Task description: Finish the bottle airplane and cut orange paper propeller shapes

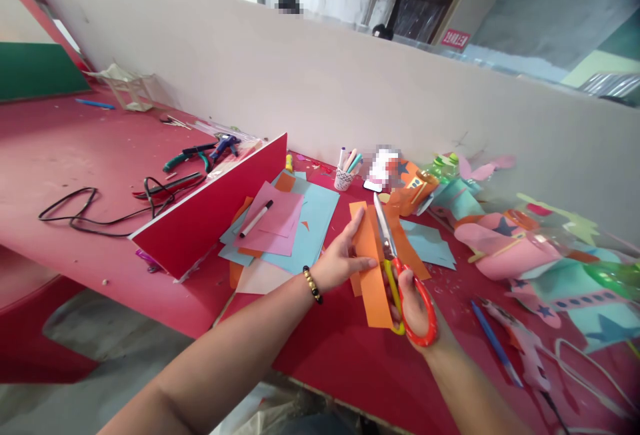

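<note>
My left hand (340, 258) pinches a strip of orange paper (374, 288) between thumb and fingers, above the red table. In my right hand (415, 308) is a pair of scissors (386, 232) with one red and one yellow handle loop. The blades point away from me along the strip's right edge; whether they touch it I cannot tell. Behind them lies another piece of orange paper (407, 242). Left of my hands, a marker (257, 218) rests on pink paper (283, 205), with light blue sheets (320, 208) underneath.
A red board (215, 215) stands upright on the left. At the back are a cup of pens (343, 178) and a phone (383, 168). Paper-covered bottle crafts (515, 245) crowd the right side, near a pink glue gun (525, 348) and a blue pen (495, 342).
</note>
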Demonstrator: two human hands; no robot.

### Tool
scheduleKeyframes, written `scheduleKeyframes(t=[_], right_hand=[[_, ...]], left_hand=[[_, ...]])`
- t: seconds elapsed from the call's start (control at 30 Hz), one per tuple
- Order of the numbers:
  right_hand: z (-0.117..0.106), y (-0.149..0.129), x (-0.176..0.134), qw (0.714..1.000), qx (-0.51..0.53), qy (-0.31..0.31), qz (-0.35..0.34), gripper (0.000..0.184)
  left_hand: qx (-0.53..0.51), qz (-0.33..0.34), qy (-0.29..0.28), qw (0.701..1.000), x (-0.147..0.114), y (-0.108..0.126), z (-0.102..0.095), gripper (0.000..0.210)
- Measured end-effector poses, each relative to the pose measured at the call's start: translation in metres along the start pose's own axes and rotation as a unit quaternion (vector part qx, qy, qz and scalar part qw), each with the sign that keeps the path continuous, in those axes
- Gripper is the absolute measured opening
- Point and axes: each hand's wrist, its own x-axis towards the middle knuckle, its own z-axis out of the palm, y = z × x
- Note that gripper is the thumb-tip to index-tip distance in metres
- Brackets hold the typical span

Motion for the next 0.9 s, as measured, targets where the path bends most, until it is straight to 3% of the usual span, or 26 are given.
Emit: scheduleKeyframes(t=[0.07, 0.17, 0.4, 0.53, 0.67, 0.7, 0.8, 0.9], right_hand=[[-0.007, 0.001, -0.002, 0.995, 0.090, -0.023, 0.038, 0.044], [-0.015, 0.003, -0.006, 0.991, 0.128, -0.023, 0.018, 0.036], [-0.010, 0.007, -0.008, 0.986, 0.141, 0.082, -0.027, 0.038], [-0.004, 0.012, -0.002, 0.977, 0.149, 0.138, -0.068, 0.035], [-0.003, 0.013, -0.001, 0.971, 0.116, 0.184, -0.102, 0.031], [-0.004, 0.013, -0.002, 0.972, 0.100, 0.182, -0.106, 0.030], [-0.017, 0.014, -0.008, 0.984, 0.048, 0.153, -0.081, 0.024], [-0.046, 0.020, -0.022, 0.988, -0.061, 0.138, -0.039, 0.020]], left_hand=[[0.009, 0.001, -0.001, 1.000, 0.001, 0.005, -0.004, 0.100], [0.035, -0.031, -0.030, 0.998, 0.001, 0.010, -0.005, 0.090], [0.153, -0.120, -0.113, 0.974, -0.009, 0.000, 0.007, 0.104], [0.213, -0.136, -0.056, 0.966, -0.010, -0.015, 0.005, 0.098], [0.186, -0.197, -0.012, 0.963, -0.005, -0.029, 0.001, 0.040], [0.182, -0.207, -0.009, 0.961, -0.004, -0.031, 0.001, 0.034], [0.169, -0.214, 0.018, 0.962, -0.003, -0.031, 0.001, 0.036], [0.147, -0.206, 0.056, 0.966, -0.002, -0.026, 0.000, 0.036]])
